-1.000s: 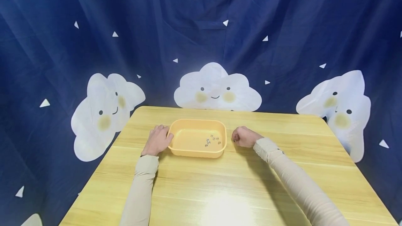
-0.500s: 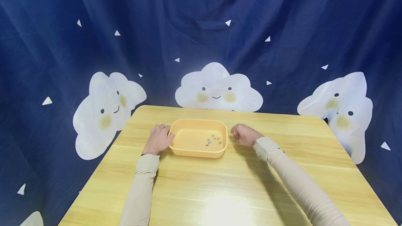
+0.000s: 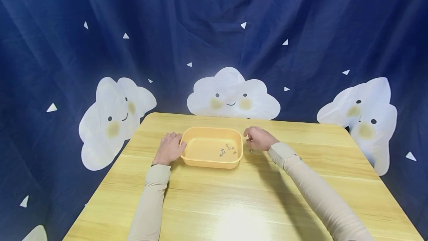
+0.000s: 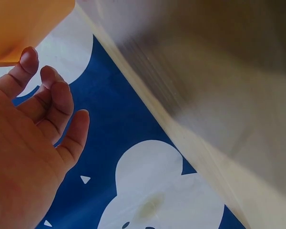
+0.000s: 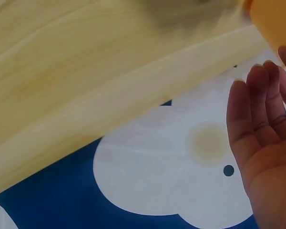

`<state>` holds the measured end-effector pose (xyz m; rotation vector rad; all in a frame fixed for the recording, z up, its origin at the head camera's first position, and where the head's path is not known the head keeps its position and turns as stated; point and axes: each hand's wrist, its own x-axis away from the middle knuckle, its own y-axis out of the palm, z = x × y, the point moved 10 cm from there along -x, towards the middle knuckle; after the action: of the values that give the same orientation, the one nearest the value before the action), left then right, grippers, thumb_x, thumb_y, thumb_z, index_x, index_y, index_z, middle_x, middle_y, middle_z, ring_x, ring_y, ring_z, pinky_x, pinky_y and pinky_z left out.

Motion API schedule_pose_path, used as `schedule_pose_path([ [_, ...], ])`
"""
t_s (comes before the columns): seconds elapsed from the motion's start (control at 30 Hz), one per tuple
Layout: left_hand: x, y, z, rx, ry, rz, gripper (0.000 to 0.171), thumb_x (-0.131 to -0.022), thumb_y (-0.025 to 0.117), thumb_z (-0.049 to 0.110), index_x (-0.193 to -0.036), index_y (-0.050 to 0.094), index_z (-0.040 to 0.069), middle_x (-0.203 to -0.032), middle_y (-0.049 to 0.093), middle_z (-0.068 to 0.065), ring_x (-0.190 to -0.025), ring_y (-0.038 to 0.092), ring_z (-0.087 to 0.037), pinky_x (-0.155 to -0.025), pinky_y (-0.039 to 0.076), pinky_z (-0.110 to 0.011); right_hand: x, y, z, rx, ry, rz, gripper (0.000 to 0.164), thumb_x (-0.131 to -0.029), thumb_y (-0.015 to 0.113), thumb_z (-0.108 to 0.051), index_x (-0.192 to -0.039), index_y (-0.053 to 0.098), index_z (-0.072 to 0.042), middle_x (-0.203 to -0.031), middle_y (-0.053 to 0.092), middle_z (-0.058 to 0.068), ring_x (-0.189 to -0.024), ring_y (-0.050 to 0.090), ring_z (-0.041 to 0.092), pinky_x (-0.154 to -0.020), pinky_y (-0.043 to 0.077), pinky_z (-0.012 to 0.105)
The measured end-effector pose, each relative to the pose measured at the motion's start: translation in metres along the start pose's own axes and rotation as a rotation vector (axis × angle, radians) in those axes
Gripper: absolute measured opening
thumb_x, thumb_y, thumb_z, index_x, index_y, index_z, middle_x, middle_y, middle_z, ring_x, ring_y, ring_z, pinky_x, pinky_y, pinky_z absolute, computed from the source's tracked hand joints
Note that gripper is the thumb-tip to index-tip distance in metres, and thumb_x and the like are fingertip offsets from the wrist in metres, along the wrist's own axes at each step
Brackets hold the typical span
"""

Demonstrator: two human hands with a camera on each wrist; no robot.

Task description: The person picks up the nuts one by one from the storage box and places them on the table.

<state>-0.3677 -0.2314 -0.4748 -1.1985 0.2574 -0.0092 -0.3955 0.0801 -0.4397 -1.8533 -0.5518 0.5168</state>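
Note:
A yellow plastic basin (image 3: 208,164) stands on the wooden table. My left hand (image 3: 168,148) holds its left rim, thumb over the edge; in the left wrist view the other fingers curve loosely beside the basin's wall (image 4: 26,24). Several small shiny silver pieces (image 3: 223,151), too small to name, lie in the basin's right half. One more silver piece (image 3: 251,151) lies on the table right of the basin. Just above it is my right hand (image 3: 260,138), fingers bent, nothing seen between them; the right wrist view shows the palm (image 5: 271,162) and loosely curved fingers.
The light wooden table (image 3: 207,196) ends at a back edge behind the basin. A dark blue curtain (image 3: 214,29) with white smiling clouds and small triangles hangs around its back and sides.
My right hand has opened and risen slightly up and away, uncovering the silver piece on the table. My left hand stays at the basin's rim.

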Motion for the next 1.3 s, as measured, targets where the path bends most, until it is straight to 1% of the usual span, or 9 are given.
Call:
schedule_pose_path([
  [0.17,0.000,0.000,-0.001,0.005,-0.003,0.001,0.041,-0.099,0.051,0.028,-0.128,0.066,0.003,-0.114,0.067,-0.018,-0.109,0.057,-0.038,-0.094,0.043,-0.055,-0.007,-0.012,-0.012,0.032,-0.006,0.029,0.018,-0.084,0.066,0.000,-0.100,0.074,-0.001,-0.085,0.070,0.008,-0.082,0.066,0.021,-0.077,0.058,0.041],
  [0.37,0.000,-0.001,-0.001,0.006,0.002,0.001,0.039,-0.099,0.051,0.027,-0.125,0.066,0.002,-0.113,0.068,-0.018,-0.108,0.057,-0.038,-0.092,0.043,-0.056,-0.017,-0.011,-0.026,0.057,-0.028,-0.002,0.013,-0.085,0.064,-0.002,-0.092,0.074,-0.005,-0.094,0.075,0.008,-0.091,0.071,0.023,-0.085,0.059,0.042],
  [0.47,0.000,-0.001,0.000,0.008,0.004,0.004,0.037,-0.099,0.051,0.027,-0.121,0.067,0.002,-0.111,0.067,-0.018,-0.107,0.058,-0.038,-0.091,0.043,-0.056,-0.024,-0.007,-0.033,0.083,-0.039,-0.024,0.010,-0.085,0.064,-0.002,-0.085,0.071,-0.009,-0.090,0.073,0.005,-0.086,0.068,0.020,-0.082,0.058,0.040],
  [0.7,0.000,-0.002,-0.001,0.001,0.010,0.023,0.035,-0.098,0.052,0.027,-0.116,0.069,0.002,-0.110,0.068,-0.018,-0.106,0.059,-0.039,-0.091,0.044,-0.055,-0.035,0.007,-0.053,0.135,-0.064,-0.095,0.023,-0.084,0.066,0.001,-0.070,0.058,-0.015,-0.071,0.058,-0.002,-0.069,0.052,0.014,-0.065,0.045,0.028],
  [0.8,-0.001,-0.002,-0.002,0.000,0.014,0.027,0.033,-0.098,0.052,0.026,-0.114,0.069,0.003,-0.110,0.068,-0.018,-0.105,0.059,-0.038,-0.090,0.045,-0.055,-0.038,0.014,-0.061,0.154,-0.065,-0.124,0.024,-0.085,0.067,0.001,-0.069,0.056,-0.014,-0.070,0.056,-0.002,-0.067,0.050,0.014,-0.062,0.043,0.028],
  [0.97,-0.001,-0.002,-0.001,0.010,0.015,0.022,0.028,-0.098,0.052,0.026,-0.106,0.068,0.006,-0.104,0.067,-0.015,-0.101,0.058,-0.036,-0.090,0.044,-0.054,-0.041,0.028,-0.071,0.173,-0.070,-0.172,0.016,-0.087,0.068,-0.003,-0.076,0.061,-0.012,-0.077,0.060,-0.002,-0.070,0.052,0.014,-0.064,0.046,0.031],
  [1.07,-0.001,-0.003,0.001,0.014,0.017,0.021,0.025,-0.098,0.052,0.026,-0.102,0.067,0.007,-0.100,0.066,-0.014,-0.098,0.057,-0.035,-0.089,0.044,-0.053,-0.043,0.037,-0.076,0.196,-0.086,-0.192,0.020,-0.087,0.067,-0.003,-0.074,0.057,-0.014,-0.075,0.055,-0.005,-0.069,0.048,0.012,-0.061,0.043,0.029],
  [1.2,-0.001,-0.004,0.002,0.008,0.020,0.022,0.026,-0.098,0.052,0.025,-0.103,0.068,0.005,-0.102,0.067,-0.016,-0.099,0.058,-0.036,-0.089,0.045,-0.054,-0.044,0.047,-0.082,0.212,-0.103,-0.214,0.039,-0.089,0.065,0.000,-0.066,0.039,-0.018,-0.065,0.034,-0.007,-0.061,0.033,0.010,-0.055,0.030,0.026],
  [1.3,0.000,-0.003,0.002,0.003,0.018,0.015,0.026,-0.098,0.052,0.025,-0.103,0.068,0.005,-0.104,0.067,-0.017,-0.101,0.059,-0.037,-0.091,0.045,-0.055,-0.046,0.056,-0.085,0.221,-0.099,-0.233,0.043,-0.089,0.062,0.005,-0.066,0.034,-0.017,-0.065,0.025,-0.005,-0.060,0.025,0.011,-0.056,0.024,0.027],
])
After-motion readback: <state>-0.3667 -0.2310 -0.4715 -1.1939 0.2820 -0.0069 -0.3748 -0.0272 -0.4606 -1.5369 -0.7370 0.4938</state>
